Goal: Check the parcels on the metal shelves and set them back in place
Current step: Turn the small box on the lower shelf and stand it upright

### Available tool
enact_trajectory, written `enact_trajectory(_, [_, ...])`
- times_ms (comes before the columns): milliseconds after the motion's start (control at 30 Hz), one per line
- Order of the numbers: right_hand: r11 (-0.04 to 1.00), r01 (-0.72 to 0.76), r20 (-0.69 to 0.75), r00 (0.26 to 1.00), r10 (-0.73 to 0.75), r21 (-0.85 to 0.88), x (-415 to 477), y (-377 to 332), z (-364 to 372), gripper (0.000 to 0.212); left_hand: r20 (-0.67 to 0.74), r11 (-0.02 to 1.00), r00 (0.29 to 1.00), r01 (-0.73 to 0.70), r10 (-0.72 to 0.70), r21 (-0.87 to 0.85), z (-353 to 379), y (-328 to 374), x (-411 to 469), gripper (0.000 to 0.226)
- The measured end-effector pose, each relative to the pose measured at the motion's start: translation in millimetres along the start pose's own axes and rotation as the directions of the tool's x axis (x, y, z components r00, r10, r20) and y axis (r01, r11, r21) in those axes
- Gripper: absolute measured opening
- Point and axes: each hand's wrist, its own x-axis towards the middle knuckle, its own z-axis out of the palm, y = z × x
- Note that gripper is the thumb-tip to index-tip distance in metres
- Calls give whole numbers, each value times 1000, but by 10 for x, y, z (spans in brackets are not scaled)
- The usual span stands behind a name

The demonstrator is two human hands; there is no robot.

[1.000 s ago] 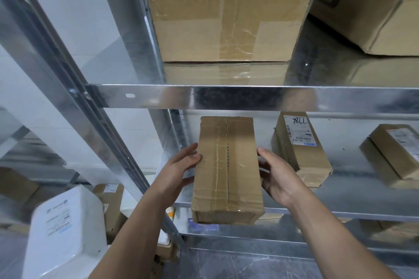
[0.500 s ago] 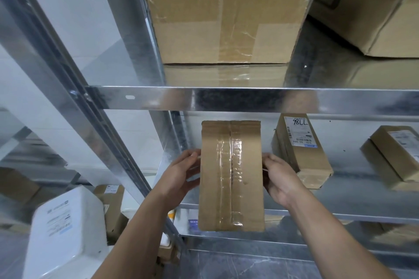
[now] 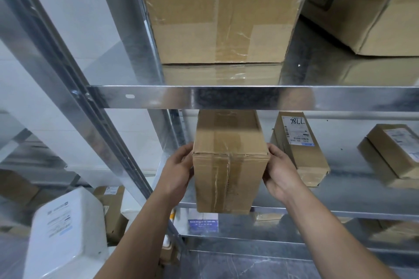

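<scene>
The brown cardboard parcel (image 3: 229, 179) is matt, creased at its edges, with a wrinkled glossy strip of clear tape (image 3: 233, 142) down its seam. The silvery galvanised metal shelf (image 3: 226, 97) is smooth and mirror-bright, reflecting the large taped cardboard box (image 3: 215, 11). The white rounded container (image 3: 65, 229) looks smooth and faintly glossy.

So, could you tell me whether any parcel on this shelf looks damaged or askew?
Yes: the labelled parcel right of the held box has a crumpled near end, and the far-right parcel lies askew atop a lower box.

I can read only the handwritten "98LL" on the white paper label (image 3: 295, 130) of the narrow brown cardboard parcel (image 3: 306, 161).
</scene>
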Motion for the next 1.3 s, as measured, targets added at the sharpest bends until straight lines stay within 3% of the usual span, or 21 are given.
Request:
enact_trajectory(133, [999,-10,49,999,8,39,-44,15,3,18,32,1000,999,13,-13,13,-2,12,-23,37])
enact_trajectory(433, [994,-44,102,993,54,-98,-50,66,-93,17,53,996,994,94,-94,-7,-82,-69,-28,34])
enact_trajectory(600, [997,-65,91,993,69,-52,-43,79,-112,13,51,994,994,101,-99,-36,-98,-81,-31,36])
enact_trajectory(833, [995,-58,69,996,63,-82,-70,31,-68,19,40,994,995,91,-88,-68,-53,-3,-38,15])
enact_trajectory(1067, [994,-63,75,995,69,-84,-61,76,-54,15,12,982,993,115,-115,-149,-14,-44,-43,29])
enact_trajectory(1300, [995,-77,76,994,81,-60,-53,102,-29,19,-26,978,990,135,-141,-161,-26,-75,-15,10])
